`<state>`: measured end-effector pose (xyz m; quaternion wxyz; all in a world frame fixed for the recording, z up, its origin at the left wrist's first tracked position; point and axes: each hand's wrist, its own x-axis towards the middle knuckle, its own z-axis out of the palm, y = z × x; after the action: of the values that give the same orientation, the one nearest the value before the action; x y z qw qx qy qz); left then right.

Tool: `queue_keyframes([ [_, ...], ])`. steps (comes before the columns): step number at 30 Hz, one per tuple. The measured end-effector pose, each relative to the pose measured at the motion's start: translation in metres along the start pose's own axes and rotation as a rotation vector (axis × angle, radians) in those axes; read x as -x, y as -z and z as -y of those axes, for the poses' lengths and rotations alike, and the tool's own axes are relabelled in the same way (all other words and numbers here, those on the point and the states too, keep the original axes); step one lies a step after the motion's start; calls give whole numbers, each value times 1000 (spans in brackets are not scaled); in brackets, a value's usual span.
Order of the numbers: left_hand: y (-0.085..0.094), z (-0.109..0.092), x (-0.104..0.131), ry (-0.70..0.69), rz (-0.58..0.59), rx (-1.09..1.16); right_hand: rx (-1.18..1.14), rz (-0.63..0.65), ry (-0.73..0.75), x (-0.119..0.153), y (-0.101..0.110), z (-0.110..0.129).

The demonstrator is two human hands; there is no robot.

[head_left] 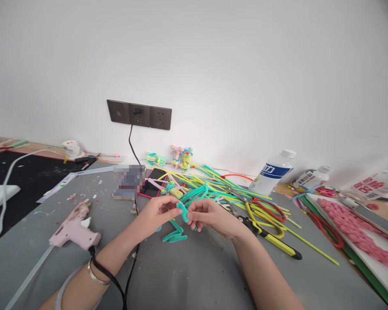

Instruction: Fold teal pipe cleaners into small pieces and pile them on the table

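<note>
At left, a pink glue gun (76,232) lies on the grey mat (181,275). Left hand (160,215) and right hand (208,217), fingertips closed, pinch a folded teal pipe cleaner (183,212) between them, above the mat. Rightward, a bottle (271,173) has a blue label with partly legible white characters; farther right, packaging (373,183) shows red characters, too blurred to read.

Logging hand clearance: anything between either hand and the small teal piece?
Nothing visible. The left hand and right hand both pinch the teal piece. Folded teal strips lie on the camera side, outside the grip; whether they join the piece is unclear.
</note>
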<state>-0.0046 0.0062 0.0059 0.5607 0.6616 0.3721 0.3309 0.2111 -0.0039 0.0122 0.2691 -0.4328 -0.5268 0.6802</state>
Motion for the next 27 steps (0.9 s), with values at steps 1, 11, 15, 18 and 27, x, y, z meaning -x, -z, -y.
queue_keyframes([
  [1, 0, -1, 0, 2, 2, -1, 3, 3, 2, 0, 0, 0],
  [11, 1, 4, -1, -13, -7, 2, 62, -10, 17, -1, 0, -4],
  [15, 1, 4, -1, 6, -7, 34, 90, -5, 22, -1, 0, -3],
  [18, 0, 5, -1, 16, -7, 43, 113, 10, 20, -1, 0, -3],
  [27, 0, 1, -1, -8, -16, -23, 42, -23, 109, -2, -6, -2],
])
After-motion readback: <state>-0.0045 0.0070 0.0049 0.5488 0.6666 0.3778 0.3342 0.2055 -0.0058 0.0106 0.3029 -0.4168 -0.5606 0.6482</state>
